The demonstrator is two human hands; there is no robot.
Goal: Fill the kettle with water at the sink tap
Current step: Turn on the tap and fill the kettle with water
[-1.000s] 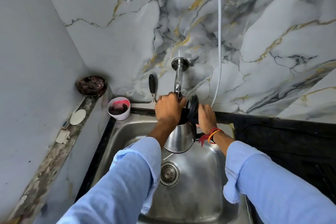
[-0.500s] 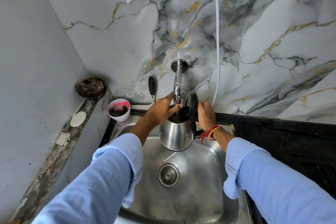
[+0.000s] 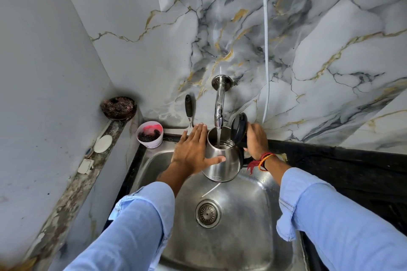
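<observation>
Here, the steel kettle (image 3: 222, 160) hangs over the sink (image 3: 248, 248), held above the basin floor directly under the tap (image 3: 219, 105), and a thin stream of water (image 3: 218, 137) falls straight into its open mouth. Its black lid (image 3: 239, 128) is swung up at the kettle's one o'clock. The right hand (image 3: 256, 141) is curled tight round the black handle at the kettle's three o'clock, carrying it; red and orange threads (image 3: 263, 159) circle that wrist. The left hand (image 3: 193, 149) lies flat with fingers spread against the kettle's nine o'clock side, thumb stretched across the steel front, steadying and not gripping.

The drain strainer (image 3: 207, 213) sits at six o'clock below the kettle, and a pale strip (image 3: 210, 190) lies on the basin between them. At ten o'clock from the kettle a white cup with pink inside (image 3: 150, 136) stands on the sink's corner, just beyond the left fingertips. A black-handled tool (image 3: 189, 110) leans on the marble wall (image 3: 330, 50) at eleven o'clock, beside the tap. Further out at ten o'clock a dark scrubber in a dish (image 3: 118, 106) rests on the ledge (image 3: 72, 182), with a white disc (image 3: 103, 143) below it. A white cord (image 3: 266, 39) runs down the wall behind the lid. The black counter (image 3: 341, 165) stretches away at three o'clock. Light blue sleeves (image 3: 136, 226) are rolled back on both forearms.
</observation>
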